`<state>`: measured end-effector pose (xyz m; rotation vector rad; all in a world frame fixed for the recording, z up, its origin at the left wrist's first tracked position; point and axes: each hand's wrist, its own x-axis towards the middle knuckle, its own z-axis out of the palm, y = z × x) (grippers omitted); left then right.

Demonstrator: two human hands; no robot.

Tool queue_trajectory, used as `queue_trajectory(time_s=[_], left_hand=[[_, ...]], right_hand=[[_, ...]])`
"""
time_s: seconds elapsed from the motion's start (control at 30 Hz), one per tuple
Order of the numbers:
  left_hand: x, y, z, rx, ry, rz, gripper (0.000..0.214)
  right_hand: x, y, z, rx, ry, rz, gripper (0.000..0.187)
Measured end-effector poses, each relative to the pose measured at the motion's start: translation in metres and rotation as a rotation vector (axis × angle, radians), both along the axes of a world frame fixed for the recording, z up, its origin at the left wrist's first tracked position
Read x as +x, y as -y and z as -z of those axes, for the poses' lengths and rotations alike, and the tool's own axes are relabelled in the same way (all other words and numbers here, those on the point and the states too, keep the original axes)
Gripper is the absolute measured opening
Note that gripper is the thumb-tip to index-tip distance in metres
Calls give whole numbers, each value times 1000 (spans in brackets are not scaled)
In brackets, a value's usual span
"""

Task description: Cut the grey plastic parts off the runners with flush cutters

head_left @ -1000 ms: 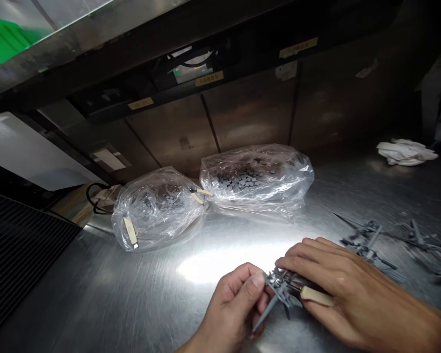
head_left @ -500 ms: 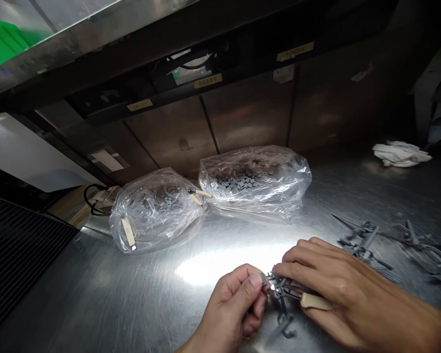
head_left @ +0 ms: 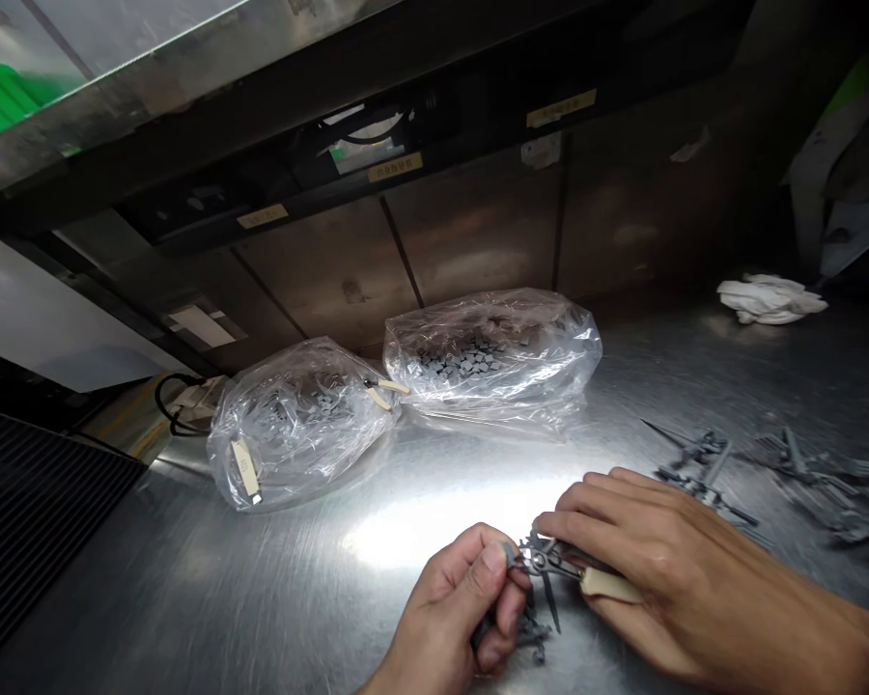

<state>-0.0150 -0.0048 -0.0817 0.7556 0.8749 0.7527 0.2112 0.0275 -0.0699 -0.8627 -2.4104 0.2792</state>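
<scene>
My left hand [head_left: 460, 603] is closed in a pinch on a small grey plastic part frame [head_left: 528, 627] low in the middle, just above the steel table [head_left: 261, 598]. My right hand [head_left: 652, 560] is wrapped round small cutting pliers [head_left: 550, 560] with a cream handle, their jaws meeting the grey frame at my left thumb. Part of the frame hangs below my left fingers and is partly hidden.
Two clear plastic bags of small grey pieces lie further back, one at the left [head_left: 296, 420] and one in the middle [head_left: 489, 357]. Loose grey frames [head_left: 702, 463] and more [head_left: 832, 478] lie at the right. A white rag [head_left: 768, 297] sits far right. A shelf overhangs the back.
The grey frame has turned and dropped lower in my left fingers; the long stem no longer sticks out to the lower left. Both hands stayed close together. The view shifted slightly right.
</scene>
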Motion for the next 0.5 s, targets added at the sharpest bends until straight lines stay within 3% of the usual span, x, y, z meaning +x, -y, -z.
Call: queue_trajectory(time_s=[0.5], left_hand=[[1,1,-4,-3,-53,-22,46]], right_hand=[[4,4,4,-76,58,19,39]])
